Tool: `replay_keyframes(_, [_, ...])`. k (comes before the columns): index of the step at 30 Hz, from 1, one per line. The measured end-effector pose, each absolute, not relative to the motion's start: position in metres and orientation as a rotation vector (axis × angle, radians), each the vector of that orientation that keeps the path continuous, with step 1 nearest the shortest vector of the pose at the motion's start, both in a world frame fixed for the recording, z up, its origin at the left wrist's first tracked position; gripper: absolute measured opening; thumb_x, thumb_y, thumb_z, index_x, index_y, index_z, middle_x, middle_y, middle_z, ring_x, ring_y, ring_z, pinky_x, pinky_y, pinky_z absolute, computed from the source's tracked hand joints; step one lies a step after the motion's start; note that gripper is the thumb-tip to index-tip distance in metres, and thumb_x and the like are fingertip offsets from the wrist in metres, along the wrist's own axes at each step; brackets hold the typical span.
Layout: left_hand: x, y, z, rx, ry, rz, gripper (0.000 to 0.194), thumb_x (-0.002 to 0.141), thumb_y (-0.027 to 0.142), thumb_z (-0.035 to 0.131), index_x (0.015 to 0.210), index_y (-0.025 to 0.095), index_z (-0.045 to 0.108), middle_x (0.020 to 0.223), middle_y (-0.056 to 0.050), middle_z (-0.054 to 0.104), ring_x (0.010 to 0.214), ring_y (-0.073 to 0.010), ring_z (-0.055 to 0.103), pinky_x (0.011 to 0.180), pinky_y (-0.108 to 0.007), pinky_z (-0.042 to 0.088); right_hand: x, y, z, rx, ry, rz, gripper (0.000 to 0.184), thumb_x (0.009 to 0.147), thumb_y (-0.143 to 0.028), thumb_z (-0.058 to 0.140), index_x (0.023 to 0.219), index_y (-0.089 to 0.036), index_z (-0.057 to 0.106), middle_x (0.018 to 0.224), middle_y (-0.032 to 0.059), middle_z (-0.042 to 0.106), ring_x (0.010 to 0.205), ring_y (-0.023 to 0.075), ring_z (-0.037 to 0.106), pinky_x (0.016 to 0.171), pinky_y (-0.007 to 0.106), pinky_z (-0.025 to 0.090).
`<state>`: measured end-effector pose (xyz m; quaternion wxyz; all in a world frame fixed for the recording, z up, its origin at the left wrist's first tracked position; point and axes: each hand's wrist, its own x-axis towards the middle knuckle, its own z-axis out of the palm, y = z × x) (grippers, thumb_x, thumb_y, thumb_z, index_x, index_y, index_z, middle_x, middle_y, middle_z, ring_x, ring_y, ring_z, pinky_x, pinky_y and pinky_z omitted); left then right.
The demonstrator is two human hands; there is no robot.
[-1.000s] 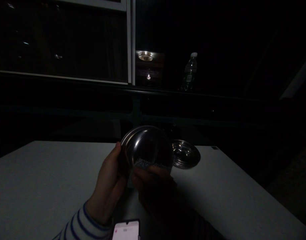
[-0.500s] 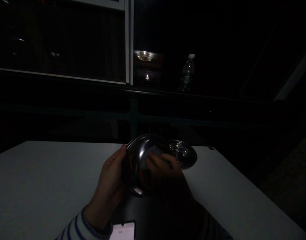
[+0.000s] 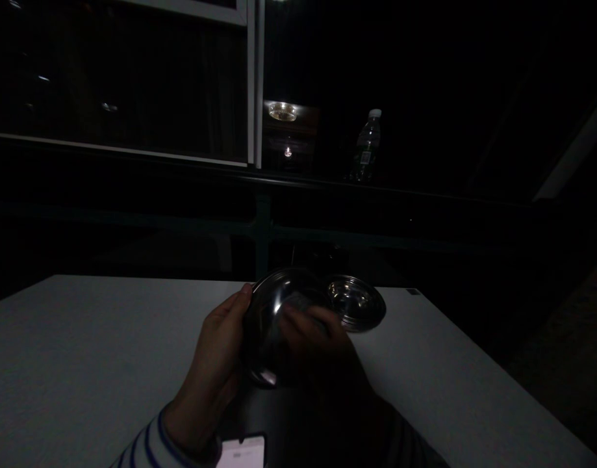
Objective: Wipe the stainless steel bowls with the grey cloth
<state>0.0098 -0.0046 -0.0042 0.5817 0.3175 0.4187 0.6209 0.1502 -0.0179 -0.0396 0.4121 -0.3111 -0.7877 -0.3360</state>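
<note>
A shiny metal bowl (image 3: 264, 325) is held tilted over the table, with its rounded outer side towards me. My left hand (image 3: 215, 351) grips its left rim, thumb at the top edge. Against the bowl's outside, my right hand (image 3: 317, 344) presses a small greyish piece that looks like a cloth (image 3: 298, 301). Blur and darkness hide much of that hand and the piece. Behind it to the right, several nested metal bowls (image 3: 357, 304) stand on the white table (image 3: 108, 338).
A phone (image 3: 242, 453) with a lit screen lies at the near edge, below the bowl. Past the table, a clear plastic bottle (image 3: 367, 146) with a white cap stands on a dark ledge by the window frame (image 3: 255, 84). The surroundings are very dark.
My right hand and the greyish piece have shifted slightly left and down across the bowl's outside. The left hand keeps its grip, and the bowl sits slightly lower in view.
</note>
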Motion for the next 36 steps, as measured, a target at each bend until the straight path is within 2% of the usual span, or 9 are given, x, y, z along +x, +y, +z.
replay_keyframes(4, [0.010,-0.005,-0.005,0.800,0.952,1.409,0.022,0.069,0.035,0.065,0.080,0.016,0.068,0.065,-0.002,0.069,0.058,-0.0150,0.061,0.055,-0.024,0.045,0.130,-0.028,-0.053,-0.813,-2.028,-0.843,0.024,0.087,-0.019,0.048,0.107,-0.026,0.058,0.112,-0.0071,0.061,0.099,0.0137,0.051,0.080,0.029,0.045])
replay_keyframes(8, [0.015,-0.009,-0.006,0.824,0.960,1.374,0.023,0.069,0.036,0.065,0.080,0.016,0.069,0.060,-0.001,0.067,0.052,-0.0150,0.060,0.051,-0.024,0.044,0.149,-0.017,-0.032,-0.806,-2.056,-0.723,0.026,0.091,-0.024,0.036,0.102,-0.017,0.059,0.105,0.0014,0.064,0.093,0.0165,0.055,0.074,0.032,0.046])
replay_keyframes(12, [0.017,-0.009,-0.006,0.800,1.006,1.371,0.022,0.069,0.035,0.065,0.079,0.016,0.069,0.056,0.000,0.066,0.048,-0.0139,0.057,0.048,-0.023,0.042,0.165,-0.007,-0.023,-0.784,-2.013,-0.757,0.032,0.092,-0.013,0.028,0.099,-0.010,0.058,0.103,0.0075,0.064,0.104,0.0161,0.052,0.088,0.034,0.041])
replay_keyframes(17, [0.010,-0.006,-0.006,0.795,0.995,1.396,0.019,0.070,0.033,0.063,0.074,0.015,0.067,0.058,-0.001,0.066,0.048,-0.0135,0.057,0.051,-0.024,0.044,0.142,-0.021,-0.045,-0.758,-2.057,-0.764,0.026,0.088,-0.023,0.044,0.112,-0.021,0.056,0.115,-0.0062,0.060,0.107,0.0166,0.047,0.088,0.034,0.038])
replay_keyframes(19, [0.009,-0.005,-0.006,0.826,0.990,1.415,0.018,0.069,0.032,0.065,0.070,0.015,0.066,0.056,0.000,0.065,0.046,-0.0124,0.056,0.051,-0.023,0.044,0.138,-0.023,-0.046,-0.760,-2.101,-0.740,0.027,0.088,-0.025,0.044,0.113,-0.024,0.055,0.119,-0.0078,0.057,0.108,0.0160,0.046,0.085,0.033,0.040])
replay_keyframes(23, [0.011,-0.005,-0.006,0.790,0.933,1.336,0.017,0.071,0.031,0.063,0.072,0.014,0.065,0.058,-0.002,0.066,0.047,-0.0134,0.058,0.047,-0.023,0.044,0.155,-0.015,-0.031,-0.871,-2.066,-0.696,0.029,0.090,-0.027,0.039,0.112,-0.020,0.056,0.117,-0.0006,0.059,0.105,0.0200,0.047,0.078,0.035,0.043])
replay_keyframes(29, [-0.005,0.002,0.004,0.666,1.007,1.360,0.016,0.078,0.025,0.054,0.074,0.013,0.064,0.059,-0.004,0.066,0.048,-0.0152,0.060,0.047,-0.025,0.047,0.185,0.004,-0.024,-0.851,-1.968,-0.523,0.030,0.088,-0.013,0.040,0.113,-0.009,0.055,0.119,0.0107,0.057,0.106,0.0197,0.048,0.088,0.037,0.044])
replay_keyframes(33, [-0.012,0.004,0.008,0.675,1.033,1.392,0.018,0.080,0.022,0.052,0.069,0.012,0.062,0.053,-0.003,0.063,0.044,-0.0142,0.058,0.043,-0.023,0.045,0.182,0.003,-0.026,-0.842,-1.939,-0.505,0.030,0.087,-0.012,0.041,0.113,-0.008,0.056,0.118,0.0125,0.057,0.105,0.0195,0.050,0.088,0.036,0.044])
replay_keyframes(36, [-0.003,0.002,0.002,0.729,0.974,1.342,0.013,0.078,0.020,0.053,0.075,0.012,0.063,0.060,-0.004,0.066,0.049,-0.0152,0.061,0.047,-0.023,0.047,0.174,-0.004,-0.023,-0.837,-1.987,-0.637,0.029,0.089,-0.016,0.039,0.109,-0.010,0.059,0.116,0.0094,0.059,0.103,0.0211,0.050,0.085,0.036,0.044])
